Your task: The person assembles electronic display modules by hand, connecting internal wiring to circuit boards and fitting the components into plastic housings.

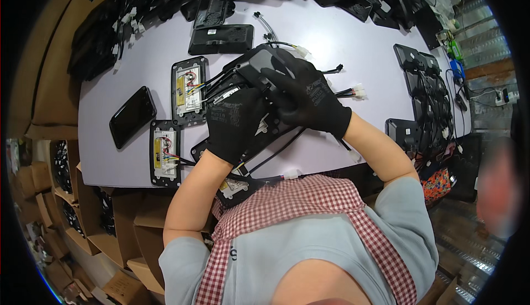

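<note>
Over the pale tabletop (pixel 342 23), my right hand (pixel 309 92) clasps a black plastic housing (pixel 256 65); I can't tell my left hand's (pixel 233 122) grip.

Both arms reach forward from the body, elbows bent outward and forearms slanting in toward each other. The left forearm (pixel 193 197) is bare and angles up and rightward; the right forearm (pixel 381 147), also bare, angles up and leftward. The left grip (pixel 234 120), a black-gloved hand, shows its back, its fingertips hidden. The right grip (pixel 312 92), gloved alike, sits slightly farther forward, its fingers (pixel 275 80) spread, bent and pointing leftward in a closed hold.
</note>
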`<state>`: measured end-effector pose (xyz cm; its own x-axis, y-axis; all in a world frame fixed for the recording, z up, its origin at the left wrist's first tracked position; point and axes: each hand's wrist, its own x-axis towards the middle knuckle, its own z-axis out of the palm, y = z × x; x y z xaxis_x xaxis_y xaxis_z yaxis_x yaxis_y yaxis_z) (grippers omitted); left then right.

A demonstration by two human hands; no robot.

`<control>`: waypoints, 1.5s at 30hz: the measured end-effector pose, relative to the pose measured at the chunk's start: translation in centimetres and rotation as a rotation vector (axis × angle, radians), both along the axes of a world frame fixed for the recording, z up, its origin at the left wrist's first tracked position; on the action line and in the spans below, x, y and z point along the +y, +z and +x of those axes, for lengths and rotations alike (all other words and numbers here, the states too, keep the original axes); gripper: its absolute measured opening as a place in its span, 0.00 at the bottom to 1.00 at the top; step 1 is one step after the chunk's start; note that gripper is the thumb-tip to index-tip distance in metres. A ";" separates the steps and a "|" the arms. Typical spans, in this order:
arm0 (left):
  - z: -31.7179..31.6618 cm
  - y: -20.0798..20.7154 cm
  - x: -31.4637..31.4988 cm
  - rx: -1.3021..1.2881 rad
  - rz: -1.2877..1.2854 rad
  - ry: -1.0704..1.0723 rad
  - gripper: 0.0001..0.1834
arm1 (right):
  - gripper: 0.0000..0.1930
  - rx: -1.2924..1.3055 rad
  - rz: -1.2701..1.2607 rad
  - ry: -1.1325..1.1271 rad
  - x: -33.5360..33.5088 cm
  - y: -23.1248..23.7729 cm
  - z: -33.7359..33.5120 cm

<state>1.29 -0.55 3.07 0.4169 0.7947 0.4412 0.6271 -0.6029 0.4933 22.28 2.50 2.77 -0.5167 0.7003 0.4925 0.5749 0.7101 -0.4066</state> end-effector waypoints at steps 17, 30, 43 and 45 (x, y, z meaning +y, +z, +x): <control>-0.8 3.6 7.2 0.282 0.122 -0.297 0.41 | 0.36 -0.018 0.079 0.046 0.6 2.9 1.0; 2.4 3.6 3.5 -0.219 -0.296 -0.484 0.63 | 0.60 0.877 -0.416 0.128 -2.4 2.7 2.9; 3.6 3.6 2.6 -0.016 0.242 -0.057 0.55 | 0.38 0.734 -0.555 -0.192 -4.7 6.6 2.0; 3.4 3.8 2.1 0.008 0.221 -0.037 0.54 | 0.25 0.707 -0.548 -0.311 -5.0 7.4 2.1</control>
<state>4.65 1.60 6.89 0.4484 0.6631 0.5994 0.6056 -0.7186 0.3419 24.38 -2.46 10.19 0.0244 0.9830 0.1821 0.1993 0.1737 -0.9644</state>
